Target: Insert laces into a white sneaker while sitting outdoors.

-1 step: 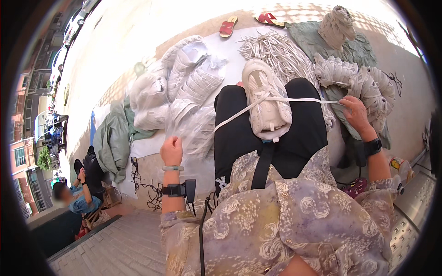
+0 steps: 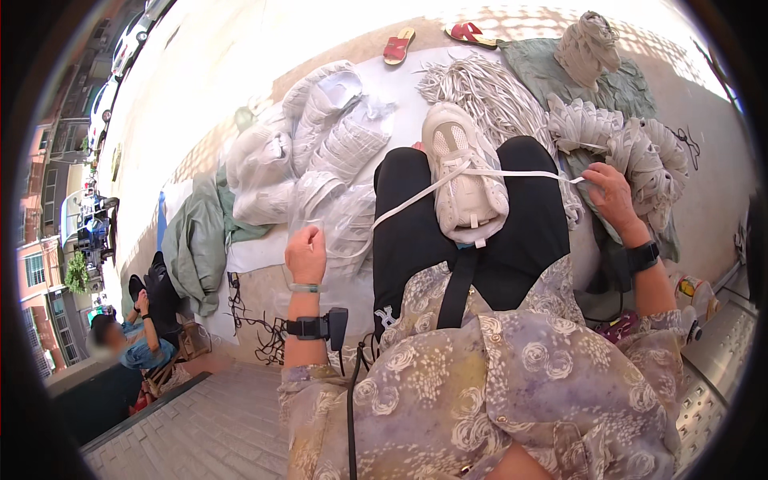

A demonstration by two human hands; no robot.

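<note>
A whitish sneaker (image 2: 466,204) rests across my black-trousered thighs, toe pointing away from me. A flat white shoelace (image 2: 524,173) crosses over its tongue. One side of the lace runs nearly level to my right hand (image 2: 614,196), whose fingertips pinch it close to the end. The other side slants down to the left and drops out of sight over my left thigh. Well left of the shoe, my left hand (image 2: 306,254) is raised in a fist in front of a clear plastic bag (image 2: 340,228); whatever it may hold is hidden.
Several pale bundled shoe pieces (image 2: 344,144) lie under plastic at left. Loose white laces (image 2: 488,92) spread beyond my knees, and coiled pale bundles (image 2: 640,156) sit at right. Red slippers (image 2: 398,46) are at the far edge. Another person (image 2: 148,352) sits at lower left.
My left fist has risen slightly and shifted a little to the right. My right hand has edged left with the lace in its fingers. The sneaker stays in place.
</note>
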